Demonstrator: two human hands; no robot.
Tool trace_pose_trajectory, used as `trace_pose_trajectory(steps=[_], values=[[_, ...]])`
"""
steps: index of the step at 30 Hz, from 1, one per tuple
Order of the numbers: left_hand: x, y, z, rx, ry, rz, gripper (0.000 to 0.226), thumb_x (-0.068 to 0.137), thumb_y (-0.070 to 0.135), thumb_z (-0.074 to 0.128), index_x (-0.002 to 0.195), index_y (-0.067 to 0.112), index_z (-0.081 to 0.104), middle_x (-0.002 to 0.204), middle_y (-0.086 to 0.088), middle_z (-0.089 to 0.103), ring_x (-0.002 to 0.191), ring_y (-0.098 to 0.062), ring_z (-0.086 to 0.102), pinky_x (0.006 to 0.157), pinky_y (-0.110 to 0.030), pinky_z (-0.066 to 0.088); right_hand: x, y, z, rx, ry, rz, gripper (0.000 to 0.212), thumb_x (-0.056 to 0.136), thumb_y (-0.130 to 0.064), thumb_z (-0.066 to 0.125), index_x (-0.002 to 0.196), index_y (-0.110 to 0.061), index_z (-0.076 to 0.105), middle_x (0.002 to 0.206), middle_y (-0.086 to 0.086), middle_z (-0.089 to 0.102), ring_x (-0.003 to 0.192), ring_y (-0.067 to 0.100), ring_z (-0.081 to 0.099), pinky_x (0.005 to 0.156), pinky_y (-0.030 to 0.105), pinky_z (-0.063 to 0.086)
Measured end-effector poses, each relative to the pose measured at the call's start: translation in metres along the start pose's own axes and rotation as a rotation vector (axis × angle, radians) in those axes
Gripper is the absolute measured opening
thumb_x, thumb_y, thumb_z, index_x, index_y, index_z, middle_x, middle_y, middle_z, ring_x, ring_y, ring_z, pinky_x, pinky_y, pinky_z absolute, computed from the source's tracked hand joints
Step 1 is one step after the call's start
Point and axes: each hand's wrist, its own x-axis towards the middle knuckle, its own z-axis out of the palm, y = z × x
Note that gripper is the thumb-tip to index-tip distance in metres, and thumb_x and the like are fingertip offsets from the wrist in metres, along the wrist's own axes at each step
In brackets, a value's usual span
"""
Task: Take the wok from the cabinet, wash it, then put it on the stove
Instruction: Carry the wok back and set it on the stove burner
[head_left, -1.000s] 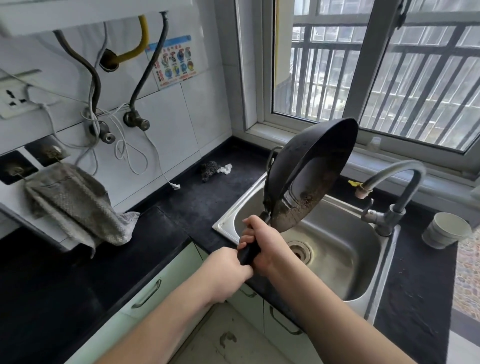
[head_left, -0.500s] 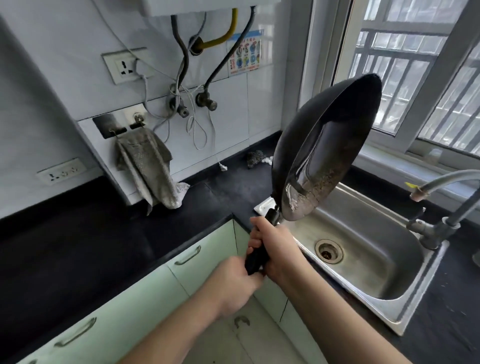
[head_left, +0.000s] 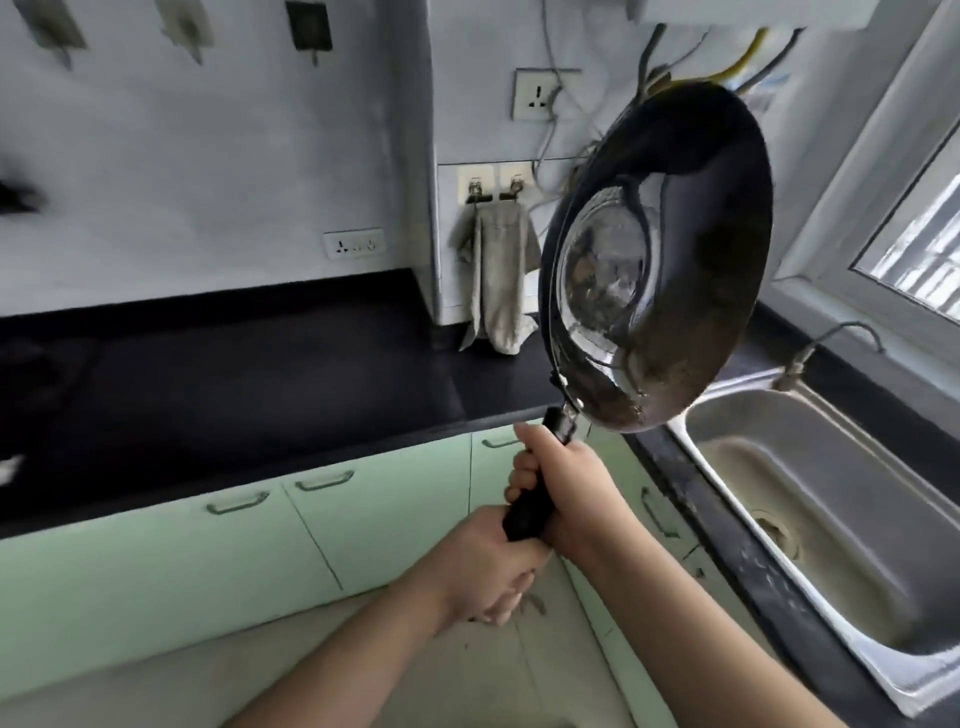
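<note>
The black wok (head_left: 670, 249) is held up in the air, tilted on edge with its wet, shiny inside facing me, above the counter's edge left of the sink (head_left: 841, 525). Both hands hold its black handle. My right hand (head_left: 566, 493) grips the upper part near the bowl. My left hand (head_left: 488, 566) grips the handle's lower end. No stove is plainly visible; the far left of the counter is blurred.
A black countertop (head_left: 234, 384) runs left over pale green cabinet doors (head_left: 374, 525). A grey towel (head_left: 498, 275) hangs from wall hooks behind the wok. The faucet (head_left: 826, 348) stands behind the sink, and a window (head_left: 914, 260) is at the right.
The wok has swung left, away from over the sink toward the counter, still gripped in both hands. My view has turned left with it, showing more of the counter.
</note>
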Motion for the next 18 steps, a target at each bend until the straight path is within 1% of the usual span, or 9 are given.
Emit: trace_pose_trajectory(steps=[3, 5, 8, 11, 14, 18], values=[[-0.038, -0.011, -0.022, -0.117, 0.012, 0.014, 0.042, 0.088, 0.007, 0.047, 0.053, 0.017, 0.027, 0.046, -0.004, 0.02, 0.039, -0.014, 0.016, 0.043, -0.028, 0.013, -0.015, 0.019, 0.031, -0.021, -0.133, 0.031, 0.022, 0.092, -0.015, 0.06, 0.08, -0.014, 0.042, 0.05, -0.004, 0.035, 0.042, 0.011, 0.036, 0.046, 0.026, 0.037], [-0.061, -0.016, -0.033, -0.204, 0.013, 0.031, 0.042, 0.088, 0.009, 0.047, 0.052, 0.018, 0.028, 0.045, -0.002, 0.019, 0.039, -0.013, 0.014, 0.044, -0.03, 0.009, -0.024, 0.03, 0.05, -0.03, -0.228, 0.053, 0.022, 0.091, -0.018, 0.064, 0.082, -0.014, 0.044, 0.054, -0.002, 0.039, 0.046, 0.012, 0.04, 0.049, 0.027, 0.041], [-0.089, -0.024, -0.044, -0.353, 0.022, 0.052, 0.039, 0.088, 0.018, 0.05, 0.056, 0.016, 0.028, 0.045, -0.001, 0.019, 0.035, -0.011, 0.014, 0.042, -0.026, 0.01, -0.034, 0.041, 0.071, -0.015, -0.4, 0.115, 0.026, 0.089, -0.024, 0.066, 0.08, -0.013, 0.045, 0.059, 0.0, 0.042, 0.051, 0.013, 0.044, 0.055, 0.028, 0.044], [-0.109, -0.03, -0.052, -0.547, 0.031, 0.096, 0.04, 0.093, 0.017, 0.047, 0.058, 0.017, 0.029, 0.044, 0.002, 0.022, 0.032, -0.008, 0.017, 0.039, -0.019, 0.013, -0.041, 0.048, 0.093, 0.038, -0.574, 0.242, 0.028, 0.083, -0.034, 0.067, 0.073, -0.015, 0.049, 0.06, -0.003, 0.043, 0.052, 0.011, 0.046, 0.059, 0.026, 0.046], [-0.12, -0.033, -0.06, -0.748, 0.046, 0.141, 0.033, 0.09, 0.018, 0.049, 0.07, 0.017, 0.022, 0.043, 0.006, 0.024, 0.03, -0.005, 0.018, 0.036, -0.016, 0.012, -0.041, 0.055, 0.116, 0.046, -0.647, 0.37, 0.032, 0.081, -0.04, 0.066, 0.068, -0.016, 0.051, 0.059, -0.004, 0.045, 0.051, 0.01, 0.047, 0.058, 0.023, 0.046], [-0.122, -0.04, -0.075, -0.885, 0.14, 0.173, 0.022, 0.083, 0.017, 0.051, 0.063, 0.017, 0.042, 0.043, 0.005, 0.023, 0.029, -0.005, 0.017, 0.035, -0.014, 0.012, -0.026, 0.07, 0.143, 0.03, -0.679, 0.514, 0.034, 0.085, -0.041, 0.063, 0.064, -0.02, 0.047, 0.052, -0.01, 0.038, 0.045, 0.007, 0.043, 0.053, 0.02, 0.044]])
